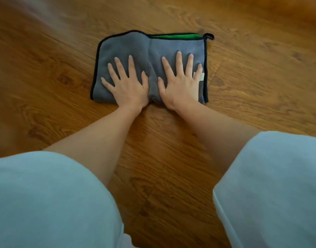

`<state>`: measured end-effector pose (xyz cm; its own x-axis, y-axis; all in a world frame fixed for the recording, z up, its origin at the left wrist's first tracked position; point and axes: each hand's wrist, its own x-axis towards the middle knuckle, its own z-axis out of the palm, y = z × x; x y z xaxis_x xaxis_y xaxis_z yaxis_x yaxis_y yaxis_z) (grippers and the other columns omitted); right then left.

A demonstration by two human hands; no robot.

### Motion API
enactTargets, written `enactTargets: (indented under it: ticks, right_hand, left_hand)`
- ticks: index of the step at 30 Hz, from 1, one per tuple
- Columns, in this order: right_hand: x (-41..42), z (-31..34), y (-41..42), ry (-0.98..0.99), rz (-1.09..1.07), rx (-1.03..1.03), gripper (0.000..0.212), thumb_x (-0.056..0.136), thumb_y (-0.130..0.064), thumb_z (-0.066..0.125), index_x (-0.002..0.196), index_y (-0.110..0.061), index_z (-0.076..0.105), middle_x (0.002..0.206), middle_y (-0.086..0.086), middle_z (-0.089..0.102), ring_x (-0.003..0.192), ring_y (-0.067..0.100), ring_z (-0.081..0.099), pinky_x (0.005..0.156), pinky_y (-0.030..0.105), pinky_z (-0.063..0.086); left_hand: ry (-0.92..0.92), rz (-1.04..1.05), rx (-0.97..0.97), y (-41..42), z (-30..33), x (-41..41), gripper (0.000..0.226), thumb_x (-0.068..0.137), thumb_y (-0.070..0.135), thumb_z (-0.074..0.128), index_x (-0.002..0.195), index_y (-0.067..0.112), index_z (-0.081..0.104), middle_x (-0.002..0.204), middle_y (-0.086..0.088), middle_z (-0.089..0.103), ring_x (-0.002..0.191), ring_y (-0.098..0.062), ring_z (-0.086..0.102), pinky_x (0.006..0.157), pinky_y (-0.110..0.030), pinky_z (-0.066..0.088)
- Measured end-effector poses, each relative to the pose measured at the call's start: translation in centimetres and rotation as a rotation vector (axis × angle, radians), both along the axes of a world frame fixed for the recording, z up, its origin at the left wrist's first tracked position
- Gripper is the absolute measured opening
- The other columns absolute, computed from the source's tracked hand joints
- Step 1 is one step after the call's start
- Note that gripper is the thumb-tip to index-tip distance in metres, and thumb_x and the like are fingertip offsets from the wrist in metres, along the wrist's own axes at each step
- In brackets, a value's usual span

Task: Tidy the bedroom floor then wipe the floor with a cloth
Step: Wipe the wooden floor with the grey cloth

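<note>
A grey cloth (150,49) with a dark blue hem lies folded flat on the wooden floor (252,83). A green underside shows at its far edge, and a small hanging loop sticks out at the far right corner. My left hand (126,83) presses flat on the cloth's left half, fingers straight and spread. My right hand (179,81) presses flat on the right half in the same way, its little finger beside a small white label. The two thumbs lie close together with a crease of cloth between them.
Brown wood-grain floor planks fill the view on every side of the cloth. My knees in pale blue-grey trousers (46,199) take up the lower left and lower right corners, with both forearms reaching out between them.
</note>
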<state>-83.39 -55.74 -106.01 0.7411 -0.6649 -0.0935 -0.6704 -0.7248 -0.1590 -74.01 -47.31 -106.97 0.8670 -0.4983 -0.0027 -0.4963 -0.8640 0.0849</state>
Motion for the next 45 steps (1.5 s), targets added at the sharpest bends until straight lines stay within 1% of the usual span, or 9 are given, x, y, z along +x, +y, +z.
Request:
enactTargets:
  ticks: [12, 20, 24, 29, 34, 37, 41, 43, 45]
  right_hand:
    - [-3.2, 0.7, 1.3, 0.065, 0.046, 0.059, 0.06, 0.097, -0.052, 0.015, 0.15, -0.032, -0.004, 0.158, 0.009, -0.012, 0.143, 0.036, -0.015, 0.113, 0.053, -0.01]
    - [-9.1, 0.3, 5.3, -0.024, 0.037, 0.05, 0.059, 0.096, -0.053, 0.023, 0.15, -0.033, 0.007, 0.159, 0.008, 0.0, 0.144, 0.034, -0.008, 0.114, 0.052, -0.007]
    - [-11.6, 0.3, 6.6, 0.011, 0.119, 0.052, 0.066, 0.088, -0.059, 0.006, 0.15, -0.035, 0.007, 0.159, 0.007, 0.002, 0.145, 0.034, -0.006, 0.113, 0.051, -0.007]
    - [-13.3, 1.6, 7.3, 0.113, 0.172, 0.097, 0.06, 0.094, -0.057, 0.015, 0.149, -0.036, -0.001, 0.159, 0.005, -0.007, 0.144, 0.032, -0.012, 0.113, 0.051, -0.008]
    - [-13.4, 3.3, 8.0, 0.194, 0.184, 0.181, 0.062, 0.097, -0.05, 0.028, 0.15, -0.033, 0.002, 0.159, 0.007, -0.009, 0.144, 0.034, -0.012, 0.115, 0.052, -0.004]
    - [-13.8, 4.2, 8.2, 0.232, 0.211, 0.211, 0.063, 0.097, -0.046, 0.033, 0.15, -0.032, 0.004, 0.159, 0.009, -0.008, 0.144, 0.035, -0.01, 0.115, 0.051, 0.0]
    - [-14.5, 5.0, 8.7, 0.256, 0.23, 0.222, 0.063, 0.096, -0.041, 0.038, 0.15, -0.03, 0.008, 0.159, 0.01, -0.005, 0.144, 0.036, -0.007, 0.116, 0.051, 0.002]
    - [-14.9, 5.3, 9.0, 0.279, 0.238, 0.234, 0.064, 0.096, -0.039, 0.04, 0.15, -0.029, 0.009, 0.159, 0.011, -0.005, 0.144, 0.037, -0.007, 0.116, 0.051, 0.003]
    - [-15.3, 5.6, 9.1, 0.305, 0.247, 0.235, 0.065, 0.095, -0.038, 0.043, 0.15, -0.028, 0.009, 0.158, 0.011, -0.004, 0.144, 0.038, -0.006, 0.116, 0.051, 0.004]
  left_hand:
    - [0.065, -0.108, 0.032, 2.5, 0.6, -2.0, 0.061, 0.098, 0.048, 0.019, 0.151, 0.025, 0.001, 0.158, -0.011, -0.003, 0.145, -0.032, -0.006, 0.111, -0.06, -0.002]
    - [0.059, -0.252, 0.092, 7.2, 0.8, -6.4, 0.062, 0.097, 0.048, 0.018, 0.151, 0.023, 0.001, 0.158, -0.013, -0.001, 0.145, -0.033, -0.004, 0.111, -0.059, 0.002]
    - [0.081, -0.279, 0.118, 9.9, 1.1, -9.2, 0.072, 0.087, 0.052, 0.002, 0.15, 0.02, 0.013, 0.157, -0.015, 0.011, 0.144, -0.036, 0.008, 0.11, -0.06, 0.008]
    - [0.092, -0.341, 0.183, 11.6, 1.5, -11.3, 0.066, 0.09, 0.045, 0.021, 0.143, 0.008, 0.035, 0.146, -0.025, 0.034, 0.133, -0.044, 0.034, 0.1, -0.066, 0.029]
    - [0.072, -0.411, 0.344, 12.4, 2.8, -12.1, 0.067, 0.098, 0.045, 0.018, 0.149, 0.009, -0.004, 0.156, -0.023, -0.004, 0.143, -0.041, -0.002, 0.113, -0.056, 0.01]
    - [0.088, -0.417, 0.353, 12.9, 3.4, -13.4, 0.064, 0.097, 0.043, 0.025, 0.148, 0.006, 0.017, 0.153, -0.026, 0.014, 0.14, -0.044, 0.016, 0.108, -0.058, 0.023]
    - [0.133, -0.442, 0.38, 13.7, 3.2, -14.4, 0.063, 0.081, 0.042, 0.059, 0.129, 0.001, 0.054, 0.133, -0.03, 0.048, 0.12, -0.048, 0.048, 0.088, -0.061, 0.045]
    - [0.121, -0.456, 0.339, 13.7, 3.7, -15.2, 0.067, 0.086, 0.043, 0.055, 0.137, 0.002, 0.044, 0.141, -0.031, 0.038, 0.128, -0.049, 0.039, 0.095, -0.062, 0.04]
    - [0.094, -0.46, 0.348, 13.8, 3.3, -15.7, 0.069, 0.096, 0.047, 0.032, 0.149, 0.007, 0.013, 0.154, -0.025, 0.008, 0.141, -0.044, 0.01, 0.11, -0.057, 0.019]
